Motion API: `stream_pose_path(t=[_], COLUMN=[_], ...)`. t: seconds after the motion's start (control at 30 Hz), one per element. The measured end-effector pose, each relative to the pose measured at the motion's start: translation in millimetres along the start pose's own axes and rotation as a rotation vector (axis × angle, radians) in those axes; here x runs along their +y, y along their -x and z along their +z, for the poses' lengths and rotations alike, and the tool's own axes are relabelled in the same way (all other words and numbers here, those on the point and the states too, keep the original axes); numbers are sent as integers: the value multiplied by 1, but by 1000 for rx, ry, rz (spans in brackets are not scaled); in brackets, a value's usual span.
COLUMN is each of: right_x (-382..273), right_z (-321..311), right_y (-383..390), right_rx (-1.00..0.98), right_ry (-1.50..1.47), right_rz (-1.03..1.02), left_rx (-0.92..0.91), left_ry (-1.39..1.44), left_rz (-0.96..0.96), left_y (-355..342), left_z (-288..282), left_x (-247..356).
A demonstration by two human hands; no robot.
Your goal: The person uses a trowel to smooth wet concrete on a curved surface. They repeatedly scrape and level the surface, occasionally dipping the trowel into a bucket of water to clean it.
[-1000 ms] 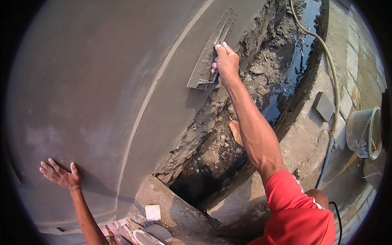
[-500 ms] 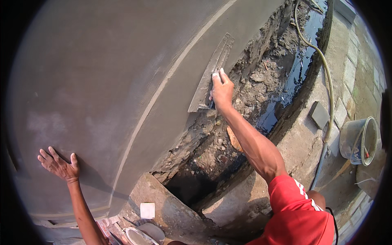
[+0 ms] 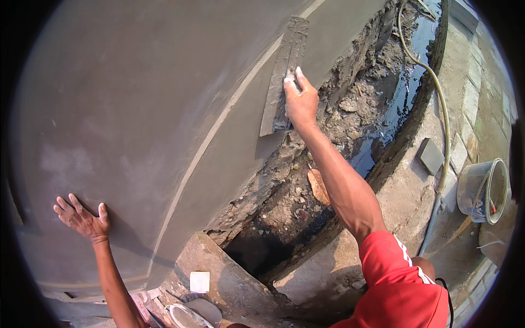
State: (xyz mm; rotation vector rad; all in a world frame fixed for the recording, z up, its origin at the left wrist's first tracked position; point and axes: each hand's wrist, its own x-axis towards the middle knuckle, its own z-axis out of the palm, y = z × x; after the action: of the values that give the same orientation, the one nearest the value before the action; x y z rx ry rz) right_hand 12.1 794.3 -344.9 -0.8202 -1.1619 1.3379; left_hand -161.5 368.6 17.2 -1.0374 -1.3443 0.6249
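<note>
My right hand (image 3: 301,104) grips the handle of a long plastering trowel (image 3: 290,52), whose flat blade lies against a grey plastered wall (image 3: 126,98). The blade is slanted, its far end overlapping a pale curved line (image 3: 219,123) on the wall. Most of the handle is hidden behind my fingers. Lower on the left, my left hand (image 3: 85,218) rests flat on the same wall with its fingers spread, holding nothing.
Beside the wall runs a rubble-strewn ditch (image 3: 350,115) with dark water. A hose (image 3: 440,98), a grey block (image 3: 430,157) and a clear bucket (image 3: 476,191) are on the paving at right. Near my left forearm lie a white square (image 3: 199,282) and a white tub (image 3: 186,317).
My right hand has slid the trowel up and away along the wall, and the blade's far end now crosses the pale line. My left hand stays almost in place.
</note>
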Motion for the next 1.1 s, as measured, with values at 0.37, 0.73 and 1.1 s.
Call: stream_pose_path(t=[0.37, 0.73, 1.1], right_x=[-2, 6, 46], right_z=[6, 12, -13], right_y=[51, 74, 54], right_rx=[-118, -151, 8], right_ry=[-33, -171, -515], right_rz=[118, 366, 631], left_rx=[1, 18, 20], left_ry=[15, 10, 4], left_rz=[-21, -23, -18], left_y=[2, -2, 4], left_z=[1, -1, 4], left_x=[1, 3, 0])
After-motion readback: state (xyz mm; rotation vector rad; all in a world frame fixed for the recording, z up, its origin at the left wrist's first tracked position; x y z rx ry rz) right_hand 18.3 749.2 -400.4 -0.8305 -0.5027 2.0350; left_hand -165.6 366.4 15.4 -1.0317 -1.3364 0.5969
